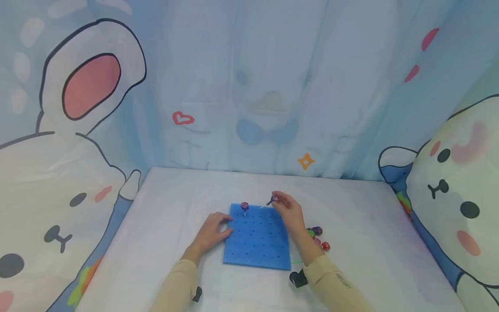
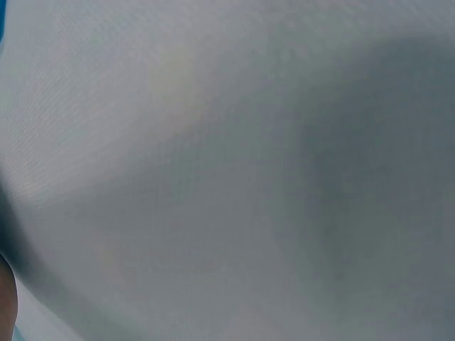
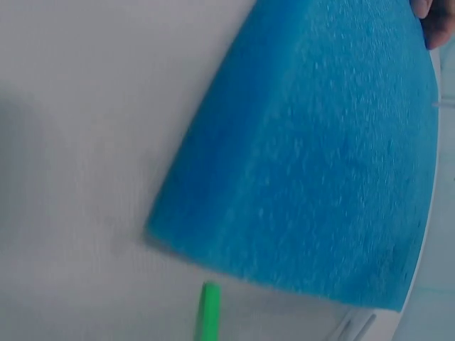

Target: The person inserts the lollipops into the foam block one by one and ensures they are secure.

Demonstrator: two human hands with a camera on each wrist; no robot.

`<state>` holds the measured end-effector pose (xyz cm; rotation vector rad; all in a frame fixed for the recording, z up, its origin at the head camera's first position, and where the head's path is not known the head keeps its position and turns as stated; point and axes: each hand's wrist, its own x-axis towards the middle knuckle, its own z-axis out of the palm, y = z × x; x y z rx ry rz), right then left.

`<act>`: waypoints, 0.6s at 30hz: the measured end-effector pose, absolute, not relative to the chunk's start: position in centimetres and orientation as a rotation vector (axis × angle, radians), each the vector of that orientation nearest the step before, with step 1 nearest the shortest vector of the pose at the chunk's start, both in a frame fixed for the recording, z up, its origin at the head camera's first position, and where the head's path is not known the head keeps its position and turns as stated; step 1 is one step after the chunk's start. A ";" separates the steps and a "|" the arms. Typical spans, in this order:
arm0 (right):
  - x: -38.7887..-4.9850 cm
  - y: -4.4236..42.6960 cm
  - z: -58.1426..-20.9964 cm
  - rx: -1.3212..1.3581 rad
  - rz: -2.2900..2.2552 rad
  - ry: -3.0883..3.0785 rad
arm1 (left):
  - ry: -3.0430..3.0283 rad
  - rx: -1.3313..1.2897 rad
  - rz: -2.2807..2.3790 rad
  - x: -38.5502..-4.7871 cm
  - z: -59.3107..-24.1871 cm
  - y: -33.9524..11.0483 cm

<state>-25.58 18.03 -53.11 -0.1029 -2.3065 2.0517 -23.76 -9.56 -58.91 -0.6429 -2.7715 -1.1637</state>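
A blue foam board (image 1: 257, 242) with rows of small holes lies on the table. My left hand (image 1: 213, 232) rests at its left edge, thumb and fingers spread apart; fingertips (image 3: 435, 28) show there in the right wrist view. Above the board's far right corner, my right hand (image 1: 290, 212) pinches a purple-wrapped lollipop (image 1: 273, 199). Another lollipop (image 1: 244, 206) stands upright in the board near its far left corner. The left wrist view holds mostly blurred white cloth, with a sliver of skin at lower left.
Several wrapped lollipops (image 1: 317, 230) lie in a pile right of the board, partly behind my right forearm. A green stick (image 3: 208, 312) lies by the board's near right corner. White table cloth (image 1: 370, 234) surrounds these things, and a printed curtain (image 1: 273, 86) hangs behind.
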 end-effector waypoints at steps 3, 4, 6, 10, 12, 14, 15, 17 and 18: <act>-25.5 17.3 -53.3 -0.075 2.031 -2.343 | -2.779 -0.636 -1.170 -23.8 -58.9 -9.5; -25.5 17.1 -53.4 -0.070 2.021 -2.358 | -2.784 -0.632 -1.172 -23.8 -58.8 -9.4; -25.4 16.8 -53.5 -0.065 2.002 -2.388 | -2.789 -0.630 -1.166 -23.7 -58.8 -9.4; -25.4 16.4 -53.7 -0.060 1.974 -2.434 | -2.786 -0.633 -1.151 -23.7 -58.7 -9.4; -25.3 16.3 -53.8 -0.065 1.959 -2.450 | -2.788 -0.631 -1.153 -23.6 -58.6 -9.4; -25.2 16.1 -53.8 -0.058 1.954 -2.456 | -2.784 -0.630 -1.165 -23.6 -58.6 -9.4; -25.2 16.1 -53.8 -0.057 1.953 -2.461 | -2.784 -0.629 -1.169 -23.6 -58.6 -9.4; -25.1 15.9 -53.8 -0.044 1.946 -2.480 | -2.783 -0.630 -1.172 -23.6 -58.6 -9.4; -25.1 15.9 -53.8 -0.030 1.942 -2.492 | -2.783 -0.629 -1.173 -23.6 -58.6 -9.4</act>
